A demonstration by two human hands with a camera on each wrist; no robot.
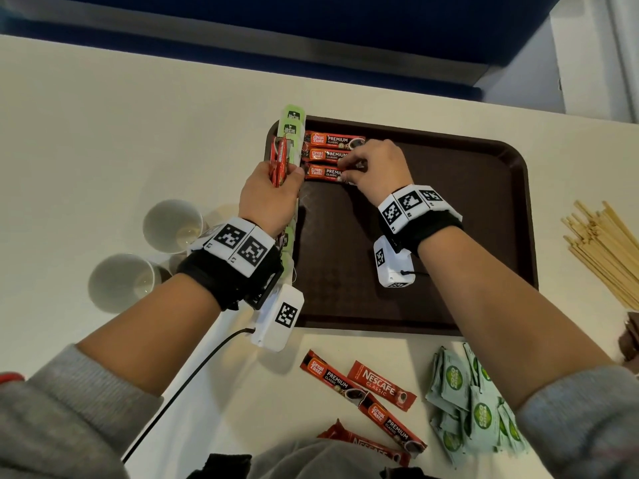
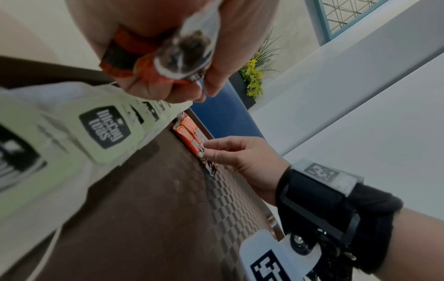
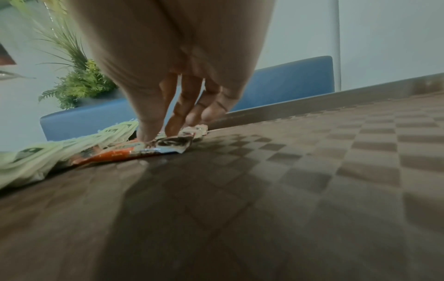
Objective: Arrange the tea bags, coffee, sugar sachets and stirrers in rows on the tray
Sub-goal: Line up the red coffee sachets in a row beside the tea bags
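A brown tray (image 1: 484,202) lies on the pale table. Green tea bags (image 1: 292,121) run in a column along its left edge. Beside them, at the tray's far left, three Great Taste coffee sachets (image 1: 332,140) lie in a row. My right hand (image 1: 342,171) pinches the right end of the nearest one (image 1: 321,172), and the right wrist view shows thumb and fingers on that sachet (image 3: 168,146). My left hand (image 1: 287,178) hovers over the tea bags and grips a bundle of red coffee sachets (image 1: 279,164), seen close up in the left wrist view (image 2: 182,55).
Two paper cups (image 1: 173,224) (image 1: 121,281) stand left of the tray. Wooden stirrers (image 1: 601,250) lie in a heap to the right. Loose coffee sachets (image 1: 363,395) and green sugar sachets (image 1: 473,402) lie on the table in front. A black cable (image 1: 179,392) trails from my left wrist.
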